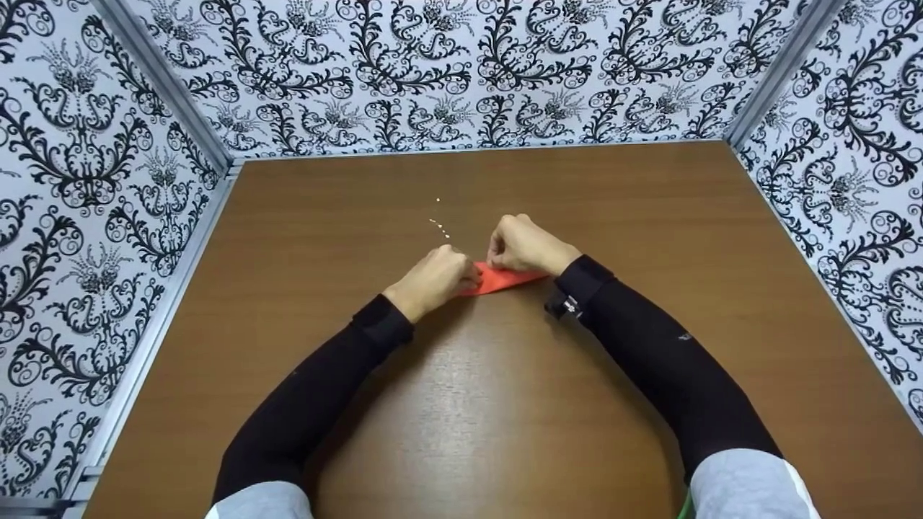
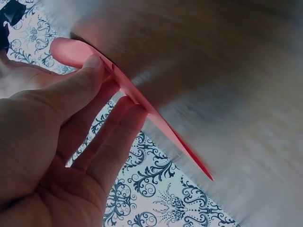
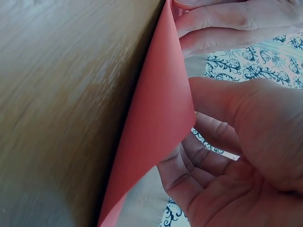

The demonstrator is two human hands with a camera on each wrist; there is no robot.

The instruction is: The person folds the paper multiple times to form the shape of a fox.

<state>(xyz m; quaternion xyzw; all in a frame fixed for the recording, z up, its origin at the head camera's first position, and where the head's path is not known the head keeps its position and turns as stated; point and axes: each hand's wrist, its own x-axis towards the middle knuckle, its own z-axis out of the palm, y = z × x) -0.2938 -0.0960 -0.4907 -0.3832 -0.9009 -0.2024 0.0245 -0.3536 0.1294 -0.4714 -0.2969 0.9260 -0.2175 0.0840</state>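
A red-orange sheet of paper [image 1: 508, 278], folded over on itself, lies near the middle of the table between both hands. My left hand [image 1: 436, 277] pinches its left end; in the left wrist view the thumb [image 2: 90, 71] presses on the paper [image 2: 128, 85] while the fingers reach behind it. My right hand [image 1: 523, 244] pinches the far edge to the right of that. The right wrist view has the paper [image 3: 154, 104] bent up in a slanting flap, with the right thumb [image 3: 213, 97] at its edge and the fingers partly hidden behind.
The brown wooden table [image 1: 447, 418] spreads around the paper. Small white specks [image 1: 441, 229] show on it just beyond the left hand. Patterned walls [image 1: 433, 79] with metal framing close in the back and both sides. A small camera [image 1: 562, 305] sits at the right wrist.
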